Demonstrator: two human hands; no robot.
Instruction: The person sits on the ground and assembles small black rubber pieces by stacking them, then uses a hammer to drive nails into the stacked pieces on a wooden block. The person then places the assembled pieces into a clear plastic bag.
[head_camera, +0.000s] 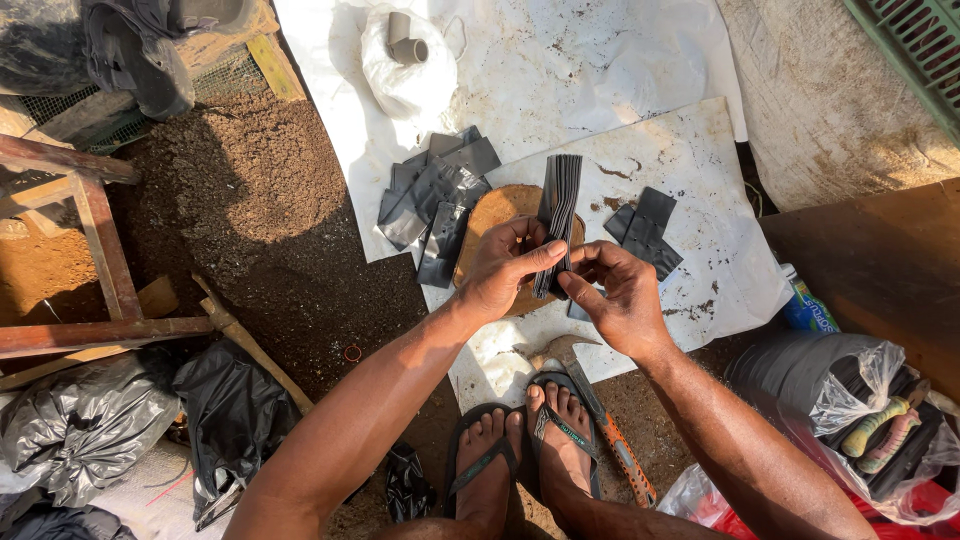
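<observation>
My left hand and my right hand together pinch the lower end of a stack of long black plastic bags, which stands up over a round wooden block. The left thumb presses the stack from the left, and the right fingers hold its edge from the right. A loose heap of dark flat bags lies left of the block, and a few more dark bags lie to its right, all on a white sheet.
A hammer with an orange handle lies by my sandalled feet. Brown soil covers the ground at left beside a rusty metal frame. A white bag with grey pipe pieces sits at the top. Plastic bags crowd the lower right.
</observation>
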